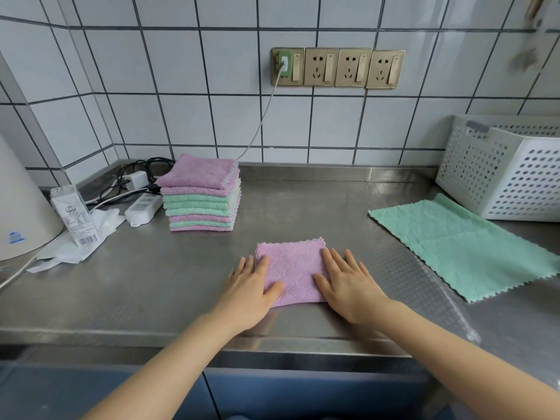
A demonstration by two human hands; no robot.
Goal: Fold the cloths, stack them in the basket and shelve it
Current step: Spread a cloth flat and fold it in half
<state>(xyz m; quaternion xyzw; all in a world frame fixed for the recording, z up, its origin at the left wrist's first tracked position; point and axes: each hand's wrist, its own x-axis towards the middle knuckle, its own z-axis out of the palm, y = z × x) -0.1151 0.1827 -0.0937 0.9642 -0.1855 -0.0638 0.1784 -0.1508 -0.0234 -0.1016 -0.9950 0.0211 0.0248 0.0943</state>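
From the head camera, both hands lie flat on a folded pink cloth (293, 272) near the front edge of a steel counter (303, 207). The left hand (250, 294) presses on the cloth's left side with its fingers straight and together, thumb spread onto the fabric. The right hand (348, 286) presses on the right side the same way, fingers straight and slightly fanned. Neither hand curls round anything.

To the right, a green cloth (463, 247) lies spread out flat and unfolded on the counter, with its far corner just beside a white basket (500, 168) full of small holes. The basket stands at the right end of the counter against the tiled wall (181, 86).

Behind and to the left of the hands stands a pile of folded cloths (201, 195), pink and green in layers, with a pink one on top. Left of the pile lie a white power strip (144, 209), tangled black and white cables (130, 177), a small carton (74, 215) and crumpled white plastic (75, 247). A row of four wall sockets (338, 68) sits above, and a white cord (260, 122) hangs from the leftmost one
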